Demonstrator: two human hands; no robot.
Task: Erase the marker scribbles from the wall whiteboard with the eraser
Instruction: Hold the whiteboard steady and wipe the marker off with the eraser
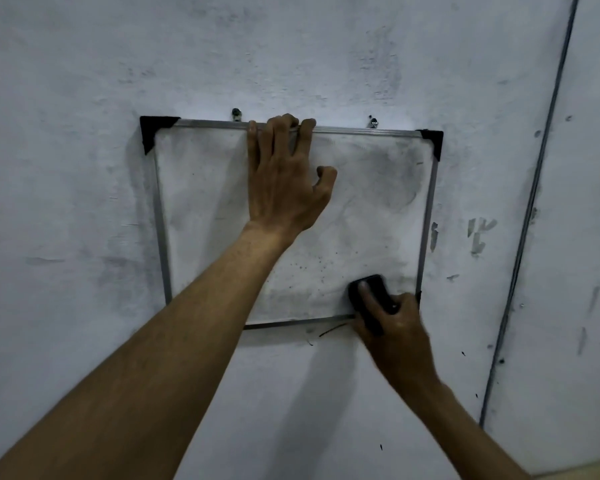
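Note:
A small whiteboard point(201, 209) with a metal frame and black corner caps hangs on the wall. Its surface is smeared grey, with a darker smudge at the upper right and small black specks low in the middle. My left hand point(284, 174) lies flat on the board, fingers hooked over the top frame edge. My right hand point(395, 327) grips a black eraser point(371, 289) pressed against the board's lower right corner. The lower left corner of the board is hidden by my left forearm.
Two metal hooks point(236, 114) hold the board at the top. The wall point(66, 168) around it is stained, with black marker strokes point(329, 330) just below the bottom frame. A thin vertical conduit point(534, 188) runs down the wall at the right.

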